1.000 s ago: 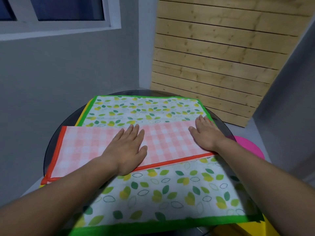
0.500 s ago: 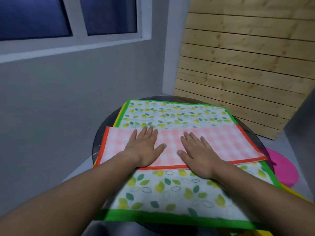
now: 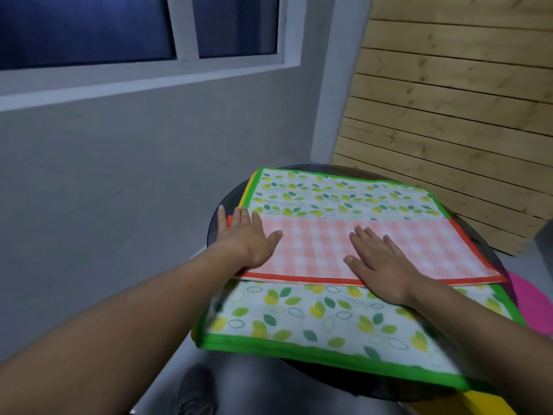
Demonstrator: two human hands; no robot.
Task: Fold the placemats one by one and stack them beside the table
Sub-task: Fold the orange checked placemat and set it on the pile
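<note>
A pink checked placemat (image 3: 419, 250) with an orange border lies folded into a long strip across the round dark glass table (image 3: 215, 223). Under it spreads a leaf-print placemat (image 3: 314, 319) with a green border, and a yellow edge (image 3: 248, 190) of another mat shows beneath at the far left. My left hand (image 3: 245, 238) lies flat on the strip's left end, fingers straight and reaching past its corner. My right hand (image 3: 380, 265) presses flat on the strip's middle, near its front edge.
A pink round object (image 3: 532, 307) sits low at the table's right side. A wooden slat panel (image 3: 449, 115) leans behind the table. A grey wall and window (image 3: 119, 25) fill the left. A grey shoe (image 3: 194, 393) shows on the floor below the table's front edge.
My left hand has slid left along the pink strip to its left end. My right hand has moved from the right end to the middle. The camera has swung left.
</note>
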